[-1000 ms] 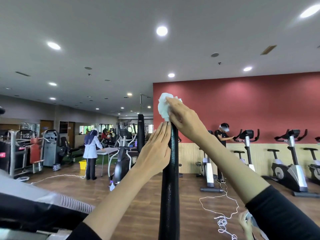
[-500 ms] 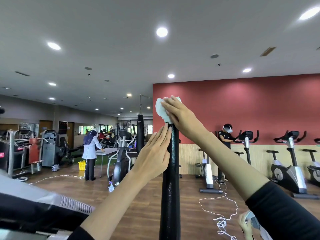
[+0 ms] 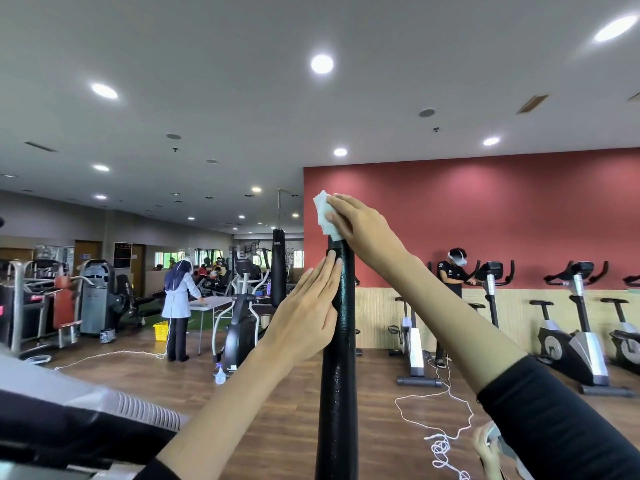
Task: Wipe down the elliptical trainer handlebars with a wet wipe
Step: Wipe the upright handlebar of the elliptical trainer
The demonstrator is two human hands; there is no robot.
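The elliptical's black handlebar (image 3: 339,341) rises upright in the middle of the view, its top end at about eye level. My right hand (image 3: 363,233) reaches in from the right and holds a white wet wipe (image 3: 323,216) over the bar's top end; the wipe sticks out to the left past my fingertips. The thumb is hidden behind the wipe. My left hand (image 3: 308,317) lies flat against the bar's left side just below the top, fingers straight and pointing up.
The trainer's console and body (image 3: 69,420) fill the lower left. Another person's hand (image 3: 485,448) shows at the bottom right above a white cord (image 3: 443,410) on the wood floor. Exercise bikes (image 3: 575,327) line the red wall. A spray bottle (image 3: 220,374) stands on the floor.
My right hand has turned with the wipe on the bar's top end, fingers stretched further left. The left hand has stayed flat against the bar.
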